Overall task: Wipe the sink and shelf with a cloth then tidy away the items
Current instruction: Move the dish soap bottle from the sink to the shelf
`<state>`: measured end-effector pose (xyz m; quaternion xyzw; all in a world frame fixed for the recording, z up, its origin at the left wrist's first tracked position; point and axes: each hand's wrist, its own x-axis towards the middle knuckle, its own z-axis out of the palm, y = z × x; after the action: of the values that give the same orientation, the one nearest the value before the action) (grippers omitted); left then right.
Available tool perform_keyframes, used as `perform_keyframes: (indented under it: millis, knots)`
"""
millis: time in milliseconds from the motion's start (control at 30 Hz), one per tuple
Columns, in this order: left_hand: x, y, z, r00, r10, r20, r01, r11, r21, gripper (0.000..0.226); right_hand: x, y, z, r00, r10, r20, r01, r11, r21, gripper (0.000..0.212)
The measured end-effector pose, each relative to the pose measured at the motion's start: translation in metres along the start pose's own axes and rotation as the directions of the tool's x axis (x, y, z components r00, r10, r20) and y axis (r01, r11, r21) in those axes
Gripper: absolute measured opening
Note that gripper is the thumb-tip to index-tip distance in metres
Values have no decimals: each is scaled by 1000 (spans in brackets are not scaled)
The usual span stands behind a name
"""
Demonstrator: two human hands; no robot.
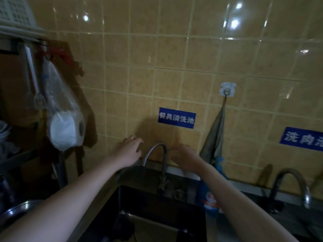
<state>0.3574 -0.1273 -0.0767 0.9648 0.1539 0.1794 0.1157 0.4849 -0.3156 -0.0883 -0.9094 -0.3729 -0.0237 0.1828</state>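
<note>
Yellow wall tiles [174,49] carry a blue sign [176,117] reading 餐具清洗池, and a second sign [303,139], cut by the edge after 洗肉. We stretch both arms over the sink [143,199] — our left grip [129,149] is open, fingers relaxed close to the wall; our right grip [183,156] bends toward the faucet [157,145], and we cannot tell whether it holds anything. A grey cloth [216,137] hangs on a hook [227,92] beside it.
</note>
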Motion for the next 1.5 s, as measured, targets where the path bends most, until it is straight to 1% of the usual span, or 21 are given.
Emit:
perform_keyframes:
  millis: [67, 100, 133, 167, 200, 267, 367, 500, 733, 833, 967, 1067, 1233, 1367, 1500]
  knots:
    - [1, 10, 9, 1000, 19, 2, -19, 1000, -11, 38, -13, 16, 0, 999, 42, 1, -42, 999, -29, 33]
    - [0, 15, 13, 1000, 28, 11, -28, 999, -17, 36, -20, 23, -1, 999, 51, -2, -51, 999, -10, 34]
    - [0, 20, 17, 999, 40, 27, -39, 999, -21, 35, -29, 28, -3, 1000, 26, -1, -26, 999, -28, 35]
    - [-1, 25, 20, 997, 52, 49, -51, 998, -23, 34, -35, 36, -5, 999, 1, -33, -3, 998, -67, 36]
    - [-1, 29, 23, 995, 64, 75, -62, 998, -25, 35, -41, 42, -8, 998, -7, -59, 3, 998, -69, 36]
    - [-2, 37, 28, 991, 84, 109, -81, 996, -26, 37, -52, 55, -11, 997, 21, -69, -23, 999, -36, 37]
    - [-2, 48, 37, 985, 115, 131, -111, 993, -38, 39, -65, 68, -14, 998, 17, -58, -15, 1000, 26, 36]
    - [1, 60, 50, 976, 164, 144, -152, 984, -94, 39, -82, 84, -12, 990, 126, -67, -122, 990, 70, 39]
    - [14, 64, 74, 950, 257, 176, -236, 963, -132, 39, -101, 105, 3, 945, 319, -69, -311, 944, 107, 42]
    - [19, 59, 85, 940, 283, 189, -264, 957, -118, 39, -107, 109, 12, 922, 380, -73, -368, 919, 139, 39]
    - [26, 53, 100, 919, 302, 252, -289, 953, -86, 40, -115, 112, 25, 890, 454, -53, -438, 880, 182, 42]
    - [28, 51, 111, 909, 332, 251, -318, 943, -96, 38, -123, 117, 34, 879, 474, -58, -453, 865, 214, 35]
    - [28, 57, 134, 904, 323, 281, -290, 945, -154, 40, -138, 130, 44, 843, 531, -86, -503, 835, 224, 44]
    - [31, 67, 154, 897, 323, 303, -278, 943, -183, 36, -146, 150, 46, 848, 526, -57, -491, 823, 287, 47]
    - [37, 79, 181, 898, 306, 316, -227, 938, -263, 37, -145, 174, 50, 846, 532, -30, -496, 807, 320, 52]
